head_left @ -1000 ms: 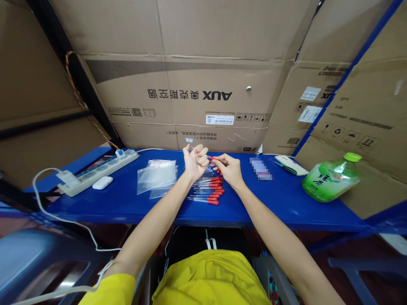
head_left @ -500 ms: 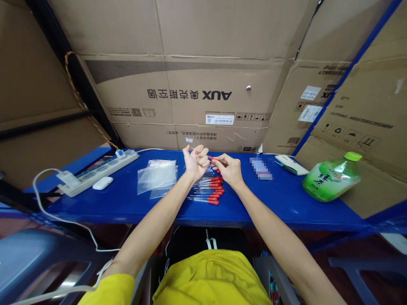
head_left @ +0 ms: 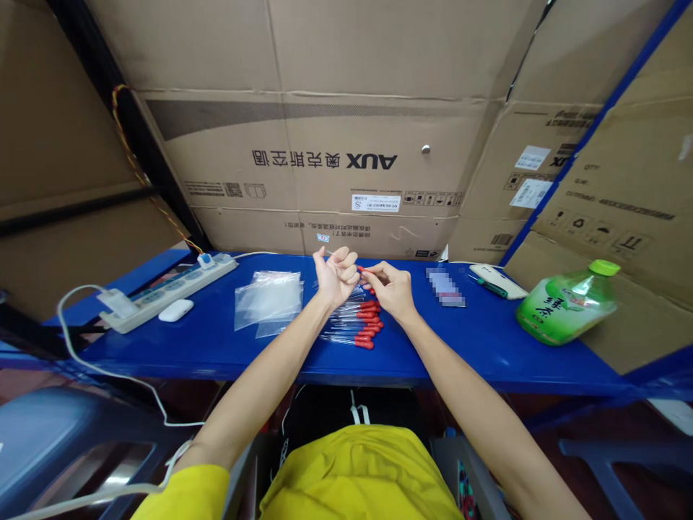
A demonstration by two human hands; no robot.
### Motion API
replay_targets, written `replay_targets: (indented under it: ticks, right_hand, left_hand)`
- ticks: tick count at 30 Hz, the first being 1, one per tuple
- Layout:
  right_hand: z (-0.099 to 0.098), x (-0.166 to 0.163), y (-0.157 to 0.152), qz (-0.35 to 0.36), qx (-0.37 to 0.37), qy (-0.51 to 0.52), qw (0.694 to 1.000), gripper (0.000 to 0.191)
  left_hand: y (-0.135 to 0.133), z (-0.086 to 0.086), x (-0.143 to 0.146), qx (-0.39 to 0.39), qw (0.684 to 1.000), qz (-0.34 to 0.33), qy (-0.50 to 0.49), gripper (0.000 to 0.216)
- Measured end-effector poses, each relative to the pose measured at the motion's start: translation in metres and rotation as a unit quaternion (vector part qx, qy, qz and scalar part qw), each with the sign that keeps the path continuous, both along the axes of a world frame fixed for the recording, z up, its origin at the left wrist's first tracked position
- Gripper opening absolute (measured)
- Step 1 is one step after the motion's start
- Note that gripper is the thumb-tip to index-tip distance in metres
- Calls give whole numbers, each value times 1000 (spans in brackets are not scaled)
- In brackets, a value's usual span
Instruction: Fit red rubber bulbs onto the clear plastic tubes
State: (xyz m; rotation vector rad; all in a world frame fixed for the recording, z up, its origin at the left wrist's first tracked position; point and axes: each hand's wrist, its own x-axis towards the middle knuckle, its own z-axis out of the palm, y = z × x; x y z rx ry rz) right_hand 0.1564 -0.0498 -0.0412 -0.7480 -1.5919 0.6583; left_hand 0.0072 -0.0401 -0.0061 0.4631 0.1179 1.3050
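Note:
My right hand (head_left: 394,289) pinches the red rubber bulb of a glass dropper (head_left: 361,269) between thumb and fingers. Facing it, my left hand (head_left: 336,276) is curled with the palm turned up and the thumb raised, closed around the dropper's thin glass tube, which is mostly hidden by the fingers. Below both hands, several more glass droppers (head_left: 364,335) lie in a pile, their red bulbs to the right and clear tubes to the left. Left of the pile, clear plastic bags (head_left: 269,297) overlap flat on the blue table (head_left: 206,354).
At the left are a white power strip (head_left: 172,292) with plugged-in cables and a white earphone case (head_left: 176,310). To the right lie a blurred-out packet (head_left: 445,287), a green-handled tool (head_left: 491,289) and a green drink bottle (head_left: 566,303). Cardboard (head_left: 325,130) walls the back.
The camera view has shifted very slightly. Both hands keep nearly the same pose on the dropper, and the pile and bags lie as before.

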Motion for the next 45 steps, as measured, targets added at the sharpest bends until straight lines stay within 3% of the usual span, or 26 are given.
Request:
replay_targets:
  ticks: [17, 24, 40, 45]
  right_hand:
    - [-1, 0, 1, -4, 14, 4, 1000, 27]
    - [-2, -1, 0, -7, 13, -1, 1000, 28]
    - [0, -1, -1, -16, 9, -8, 1000, 30]
    - [-1, -2, -1, -12, 23, 1, 1000, 28]
  left_hand:
    - [-1, 0, 1, 12, 1000, -14, 2, 45]
    - [-1, 1, 1, -18, 1000, 0, 1, 46]
    - [1, -2, 0, 11, 1000, -20, 7, 46]
    - [0, -1, 1, -16, 1000, -14, 3, 47]
